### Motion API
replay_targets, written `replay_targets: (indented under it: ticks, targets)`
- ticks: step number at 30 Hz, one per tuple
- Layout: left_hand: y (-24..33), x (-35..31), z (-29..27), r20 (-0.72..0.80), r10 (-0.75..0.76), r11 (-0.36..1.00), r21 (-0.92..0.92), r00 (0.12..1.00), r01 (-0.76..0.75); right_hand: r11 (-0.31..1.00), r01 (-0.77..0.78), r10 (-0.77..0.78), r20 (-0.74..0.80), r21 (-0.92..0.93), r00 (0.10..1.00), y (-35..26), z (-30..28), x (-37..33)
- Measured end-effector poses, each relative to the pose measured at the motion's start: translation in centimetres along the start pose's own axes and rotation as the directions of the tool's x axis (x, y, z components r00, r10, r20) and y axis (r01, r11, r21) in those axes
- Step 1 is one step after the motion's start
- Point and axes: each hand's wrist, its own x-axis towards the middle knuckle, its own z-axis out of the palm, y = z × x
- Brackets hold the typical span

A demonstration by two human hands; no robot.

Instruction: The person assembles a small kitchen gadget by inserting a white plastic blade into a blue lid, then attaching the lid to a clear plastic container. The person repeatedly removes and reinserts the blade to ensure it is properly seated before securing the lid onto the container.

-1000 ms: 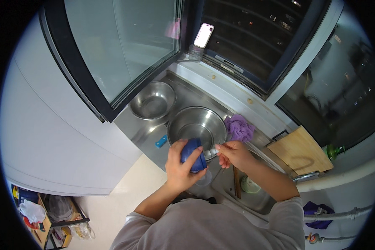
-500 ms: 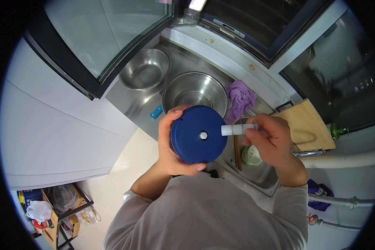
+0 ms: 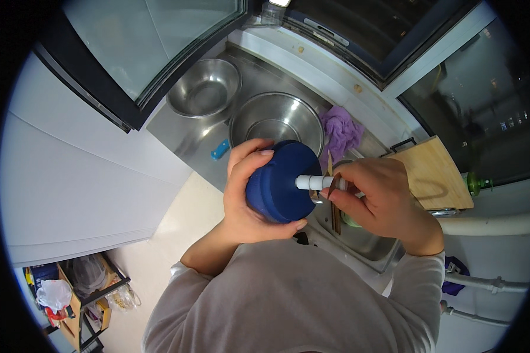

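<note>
My left hand [image 3: 244, 194] is wrapped round a dark blue, round food chopper head [image 3: 271, 182], which is tilted so its flat face turns to the right. Against the middle of that face sits the white shaft of a chopper blade [image 3: 313, 182]; the hexagonal stub there is hidden by it. Fingertips and thumb of my right hand [image 3: 380, 194] pinch the shaft's other end, among curved metal blades. Whether the shaft is fully seated I cannot tell.
Two steel bowls [image 3: 203, 88] [image 3: 300, 109] stand on the steel counter, beside a blue-handled tool [image 3: 220, 149] and a purple cloth [image 3: 343, 130]. Chopsticks [image 3: 335, 219] lie in the sink [image 3: 377, 250]. A wooden board [image 3: 433, 176] leans at the right. An open window sash [image 3: 135, 115] juts in at the left.
The chopper head has tilted to the right in my left hand. My right hand has brought the blade's white shaft leftward onto the head's centre, and its metal blades now show.
</note>
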Motion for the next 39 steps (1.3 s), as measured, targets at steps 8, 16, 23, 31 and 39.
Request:
replay_targets:
  ticks: [8, 16, 23, 31, 39]
  targets:
    - [0.4, -0.1, 0.1, -0.021, 0.005, 0.995, 0.100, 1.000, -0.003, 0.994, 0.057, -0.055, 0.027, -0.090, 0.998, 0.2, 0.3, 0.1]
    - [0.2, -0.1, 0.2, 0.020, -0.023, 0.994, 0.108, 1.000, 0.021, 0.997, 0.011, -0.008, 0.035, -0.077, 0.999, 1.1, 0.7, -0.7]
    - [0.7, 0.6, 0.6, 0.031, -0.034, 0.987, 0.158, 0.999, 0.029, 0.999, -0.018, 0.017, -0.028, -0.030, 0.999, 2.1, 1.2, -1.3]
    - [0.8, 0.3, 1.3, 0.036, 0.127, 0.834, 0.537, 0.991, -0.127, 0.730, -0.458, 0.505, 0.052, 0.507, 0.862, 3.9, 4.3, -3.1]
    - [-1.2, -0.7, 0.8, 0.139, 0.259, 0.871, 0.393, 0.956, -0.294, 0.224, -0.509, 0.642, 0.267, 0.831, 0.719, 6.0, 7.1, -4.7]
